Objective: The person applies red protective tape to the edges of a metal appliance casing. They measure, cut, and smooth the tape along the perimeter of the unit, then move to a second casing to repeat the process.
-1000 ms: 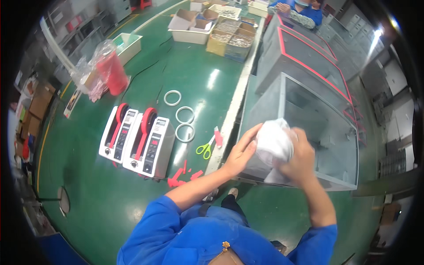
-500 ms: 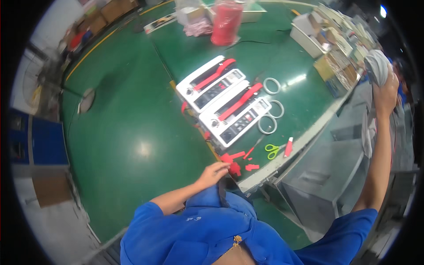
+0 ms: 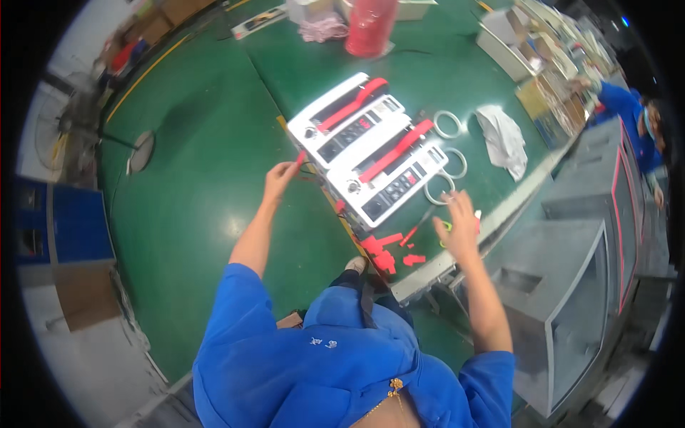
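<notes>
My left grip [image 3: 282,181] is pinched, thumb and fingertips together, on the short end of red tape [image 3: 300,159] that sticks out from the front of the farther electric tape dispenser [image 3: 349,134]. That tape end lies right at my fingertips, off the near left corner of the machine, with the palm back over the green floor [image 3: 207,250] and clear of the desk [image 3: 428,274].

My right grip [image 3: 460,217] is open, fingers spread, and I see nothing held in it. It hangs above the desk near the green-handled scissors [image 3: 447,227], which it partly hides, and the red utility knife [image 3: 477,225] shows just beyond it. Its fingertips come close to the lowest of three white rings [image 3: 438,189]; whether they touch it I can't tell.

The second electric tape dispenser [image 3: 404,187] stands beside the first, between my two hands, red tape running along its top. Cut red tape pieces [image 3: 382,251] lie near its front corner, well away from my left fingers. A crumpled white cloth [image 3: 502,140] lies on the desk past the rings, and a co-worker in blue [image 3: 619,100] reaches toward the boxes [image 3: 546,103] at upper right.
</notes>
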{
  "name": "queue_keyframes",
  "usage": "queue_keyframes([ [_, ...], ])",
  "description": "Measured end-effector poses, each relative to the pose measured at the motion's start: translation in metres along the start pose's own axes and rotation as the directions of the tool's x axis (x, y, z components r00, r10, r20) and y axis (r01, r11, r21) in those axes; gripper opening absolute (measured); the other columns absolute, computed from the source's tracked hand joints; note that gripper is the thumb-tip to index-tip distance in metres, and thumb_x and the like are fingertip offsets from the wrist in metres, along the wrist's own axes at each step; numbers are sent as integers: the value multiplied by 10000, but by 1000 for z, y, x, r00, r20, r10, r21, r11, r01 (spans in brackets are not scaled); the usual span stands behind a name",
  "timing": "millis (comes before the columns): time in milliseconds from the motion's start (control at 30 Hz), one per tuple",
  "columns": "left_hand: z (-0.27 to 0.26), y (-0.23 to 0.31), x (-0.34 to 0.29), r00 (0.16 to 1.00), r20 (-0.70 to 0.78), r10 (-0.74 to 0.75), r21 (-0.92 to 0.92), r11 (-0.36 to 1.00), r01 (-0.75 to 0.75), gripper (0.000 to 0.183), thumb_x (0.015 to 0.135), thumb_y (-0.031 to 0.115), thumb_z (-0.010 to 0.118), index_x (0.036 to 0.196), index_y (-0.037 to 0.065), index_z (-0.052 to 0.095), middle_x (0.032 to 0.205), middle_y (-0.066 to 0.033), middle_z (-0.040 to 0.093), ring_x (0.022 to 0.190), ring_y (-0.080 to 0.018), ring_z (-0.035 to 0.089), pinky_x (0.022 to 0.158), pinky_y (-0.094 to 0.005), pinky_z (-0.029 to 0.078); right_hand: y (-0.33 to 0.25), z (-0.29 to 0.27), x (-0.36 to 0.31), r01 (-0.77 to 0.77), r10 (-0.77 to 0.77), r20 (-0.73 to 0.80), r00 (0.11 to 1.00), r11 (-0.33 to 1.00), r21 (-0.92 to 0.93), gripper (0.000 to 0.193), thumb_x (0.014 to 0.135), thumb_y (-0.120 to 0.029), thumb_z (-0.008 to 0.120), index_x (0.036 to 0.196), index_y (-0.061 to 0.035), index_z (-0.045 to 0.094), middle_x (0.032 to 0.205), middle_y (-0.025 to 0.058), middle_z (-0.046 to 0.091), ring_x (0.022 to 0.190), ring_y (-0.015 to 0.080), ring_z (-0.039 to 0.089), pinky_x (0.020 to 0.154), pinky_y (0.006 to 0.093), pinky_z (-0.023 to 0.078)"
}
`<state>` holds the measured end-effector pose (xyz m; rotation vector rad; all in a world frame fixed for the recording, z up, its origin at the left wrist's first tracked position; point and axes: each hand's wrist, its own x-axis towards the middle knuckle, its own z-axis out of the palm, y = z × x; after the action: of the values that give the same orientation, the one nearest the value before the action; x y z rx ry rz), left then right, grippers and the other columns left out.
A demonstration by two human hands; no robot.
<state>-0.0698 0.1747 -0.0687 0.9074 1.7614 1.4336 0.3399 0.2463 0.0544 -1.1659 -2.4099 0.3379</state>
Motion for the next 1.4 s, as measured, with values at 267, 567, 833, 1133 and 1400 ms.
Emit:
queue_keyframes([
  [267, -58, -7, -110, 937, 139, -321, 214, 933, 288, 157, 779, 196, 645, 760, 47, 598, 631, 21, 528, 533, -52, 464, 477, -191, 363, -48, -4, -125, -337, 307, 143, 941, 887, 316, 379, 728, -104, 621, 1088, -29, 532, 1111, 167, 530, 1056, 316, 492, 901, 369, 384],
  [567, 73, 152, -264, 621, 776, -114, 246, 960, -131, 83, 777, 99, 635, 777, 20, 610, 708, -38, 548, 595, -86, 493, 536, -224, 398, -132, -26, -141, 123, -176, 51, 983, 841, 527, 235, 707, -229, 653, 840, -73, 538, 797, 63, 533, 825, 246, 528, 755, 378, 401],
  [833, 167, 190, -344, 333, 943, 2, 113, 939, -325, 203, 757, 128, 664, 935, 33, 640, 756, -60, 610, 633, -109, 561, 536, -263, 430, -76, -167, -297, -211, 241, -57, 969, 921, 327, 116, 734, -189, 642, 767, -95, 581, 768, 56, 527, 691, 233, 548, 604, 328, 450],
  [1133, 232, 270, -358, 142, 978, 156, -12, 711, -703, 153, 722, 101, 682, 843, 15, 642, 729, -99, 631, 654, -183, 607, 596, -278, 464, -25, -352, -500, -661, 742, -228, 630, 667, 344, 92, 739, -24, 612, 830, -31, 621, 675, 29, 512, 657, 107, 505, 590, 234, 384],
  [1400, 288, 333, -327, 252, 926, 280, 18, 636, -771, 117, 743, 39, 649, 841, -19, 623, 700, -62, 617, 605, -99, 569, 558, -217, 443, 1, -419, -544, -664, 817, -344, 463, 577, 475, 61, 788, -54, 590, 836, -28, 563, 632, -39, 476, 530, 37, 420, 481, 189, 330],
])
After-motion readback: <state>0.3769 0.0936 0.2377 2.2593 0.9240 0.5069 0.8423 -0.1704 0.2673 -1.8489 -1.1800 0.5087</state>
